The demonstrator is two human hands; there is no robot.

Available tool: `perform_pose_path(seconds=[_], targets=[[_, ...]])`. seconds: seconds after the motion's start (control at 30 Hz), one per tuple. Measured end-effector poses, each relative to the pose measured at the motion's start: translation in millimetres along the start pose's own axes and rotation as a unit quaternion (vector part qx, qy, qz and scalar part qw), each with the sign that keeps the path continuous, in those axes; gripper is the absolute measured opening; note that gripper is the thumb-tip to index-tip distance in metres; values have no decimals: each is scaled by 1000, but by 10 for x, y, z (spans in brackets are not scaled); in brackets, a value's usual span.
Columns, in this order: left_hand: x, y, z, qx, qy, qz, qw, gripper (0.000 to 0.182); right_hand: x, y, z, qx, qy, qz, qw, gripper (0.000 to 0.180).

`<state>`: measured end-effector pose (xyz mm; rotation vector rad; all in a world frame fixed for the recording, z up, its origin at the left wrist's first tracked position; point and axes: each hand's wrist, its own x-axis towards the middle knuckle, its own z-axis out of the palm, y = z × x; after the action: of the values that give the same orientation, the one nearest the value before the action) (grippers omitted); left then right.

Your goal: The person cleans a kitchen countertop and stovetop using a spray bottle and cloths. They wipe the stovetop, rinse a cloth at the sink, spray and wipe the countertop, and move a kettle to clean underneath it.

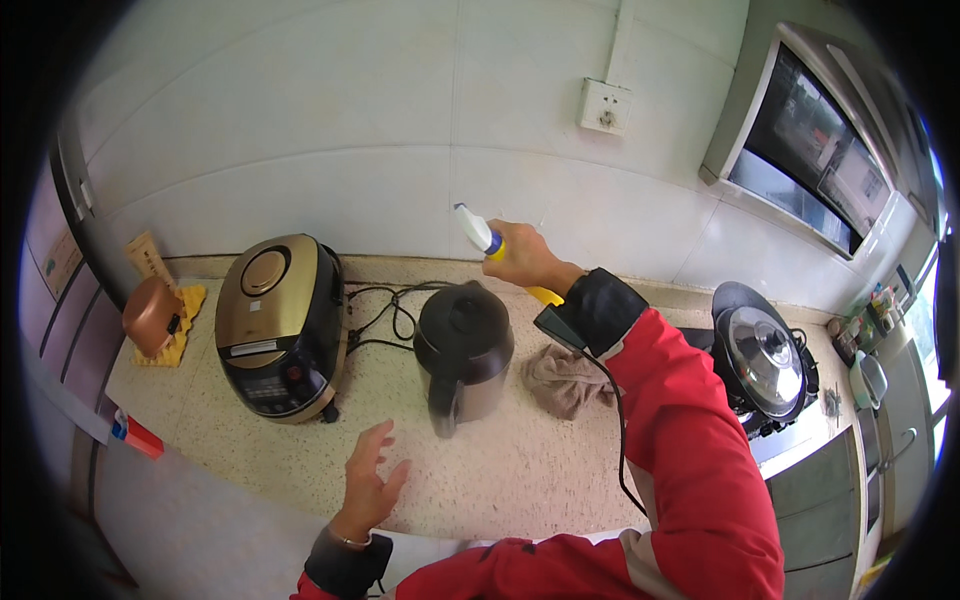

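Note:
My right hand (pixel 523 253) grips a yellow spray bottle with a white trigger head (pixel 474 227), raised in front of the tiled wall. The nozzle points up and to the left; most of the bottle's body is hidden by my hand and cuff. My left hand (pixel 370 478) hovers over the counter's front part, fingers apart and holding nothing. Between the two hands stands an electric kettle (pixel 465 337) with a dark lid, its handle towards me. Left of it is a gold and black rice cooker (pixel 277 330). A crumpled brown cloth (pixel 568 380) lies below my right forearm.
Black power cords (pixel 391 304) run behind the cooker and kettle. At right a wok with a metal lid (pixel 765 352) sits on the gas stove, beneath a range hood (pixel 814 142). A copper-coloured pot (pixel 152 316) rests on a yellow cloth (pixel 193 304). A socket (pixel 604 106) is on the wall.

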<state>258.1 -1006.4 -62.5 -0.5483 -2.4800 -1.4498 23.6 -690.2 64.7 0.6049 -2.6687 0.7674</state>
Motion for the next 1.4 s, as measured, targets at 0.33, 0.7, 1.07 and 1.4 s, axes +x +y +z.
perform_pose_path(seconds=[0.33, 0.7, 1.07, 1.4], targets=[[499, -93, 904, -83, 58, -39, 994, 45, -562, 592, -375, 52, 128, 45, 989, 53], [532, -619, 308, -126, 133, -72, 980, 15, -1552, 1245, -928, -11, 219, 150, 964, 44], [431, -675, 293, -157, 109, -63, 980, 19, -548, 646, -865, 26, 209, 47, 976, 35], [385, -641, 224, -136, 76, -124, 980, 28, 513, -361, -465, -17, 68, -44, 997, 47]])
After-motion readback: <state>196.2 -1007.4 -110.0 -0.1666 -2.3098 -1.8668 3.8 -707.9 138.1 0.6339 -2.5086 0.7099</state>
